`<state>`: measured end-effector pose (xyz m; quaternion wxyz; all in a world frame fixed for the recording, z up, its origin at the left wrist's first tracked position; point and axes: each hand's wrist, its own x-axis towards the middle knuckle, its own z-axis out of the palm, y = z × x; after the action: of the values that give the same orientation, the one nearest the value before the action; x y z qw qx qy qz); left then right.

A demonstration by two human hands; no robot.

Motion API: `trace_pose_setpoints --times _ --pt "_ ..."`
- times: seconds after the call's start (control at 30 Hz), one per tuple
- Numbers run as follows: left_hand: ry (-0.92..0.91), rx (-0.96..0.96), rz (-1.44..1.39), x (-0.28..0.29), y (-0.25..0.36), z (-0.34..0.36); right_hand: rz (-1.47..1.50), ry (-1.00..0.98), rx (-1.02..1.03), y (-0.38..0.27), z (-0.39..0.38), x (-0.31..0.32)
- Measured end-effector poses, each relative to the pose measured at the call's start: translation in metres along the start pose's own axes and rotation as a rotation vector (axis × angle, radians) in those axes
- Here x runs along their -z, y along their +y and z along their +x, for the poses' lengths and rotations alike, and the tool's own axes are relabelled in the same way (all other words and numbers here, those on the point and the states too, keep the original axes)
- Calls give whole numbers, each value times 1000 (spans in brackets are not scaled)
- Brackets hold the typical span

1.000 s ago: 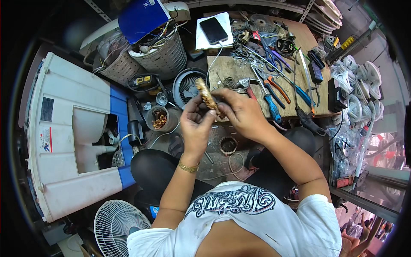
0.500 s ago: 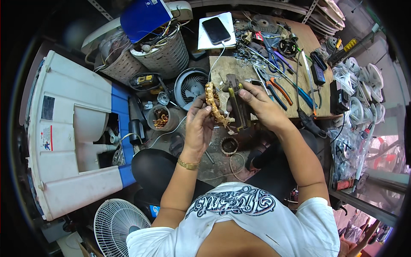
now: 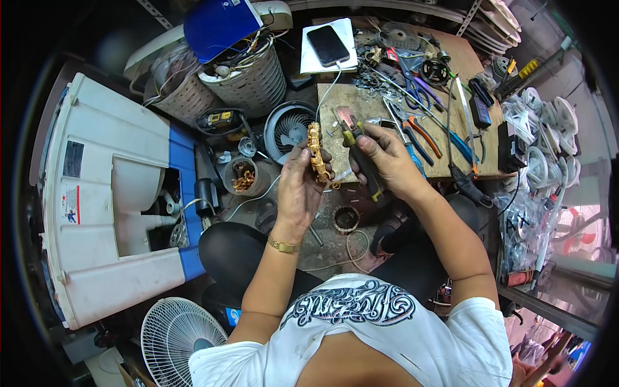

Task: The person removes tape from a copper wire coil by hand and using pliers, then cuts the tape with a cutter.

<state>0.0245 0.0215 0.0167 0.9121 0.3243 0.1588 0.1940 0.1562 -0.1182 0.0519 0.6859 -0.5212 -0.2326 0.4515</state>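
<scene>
At far left lies a white and blue appliance housing (image 3: 97, 206), with a white fan grille (image 3: 174, 335) near it. Farther off, a wooden board (image 3: 361, 109) carries scattered hand tools, with a phone (image 3: 328, 45) on a white pad beyond. A small round fan motor housing (image 3: 287, 129) sits just left of the board. The left hand (image 3: 300, 187) is closed around a copper-wound coil (image 3: 316, 151), held upright above the floor. The right hand (image 3: 387, 158) grips pliers with a dark handle (image 3: 358, 151), their tip pointing far, just right of the coil.
</scene>
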Motion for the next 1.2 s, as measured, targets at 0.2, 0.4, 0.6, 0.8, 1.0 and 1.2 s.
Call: trace_pose_setpoints --times 0.2,0.4,0.6,0.8,1.0,1.2 --pt "-12 -39 24 -8 3 -5 -571 151 322 -2 -4 -7" --pt "-30 -88 10 -8 0 -6 -888 83 506 6 -3 -15" --pt "-6 -75 -51 -5 -6 -5 -1214 41 586 -2 -5 -19" --pt "6 -75 -10 -10 -6 -8 -1165 68 623 4 -5 -17" --pt "29 -79 41 -10 -5 -8 -1162 26 578 -4 -10 -23" --pt "2 -191 131 -16 -4 -10 -1195 52 583 -5 -11 -25"
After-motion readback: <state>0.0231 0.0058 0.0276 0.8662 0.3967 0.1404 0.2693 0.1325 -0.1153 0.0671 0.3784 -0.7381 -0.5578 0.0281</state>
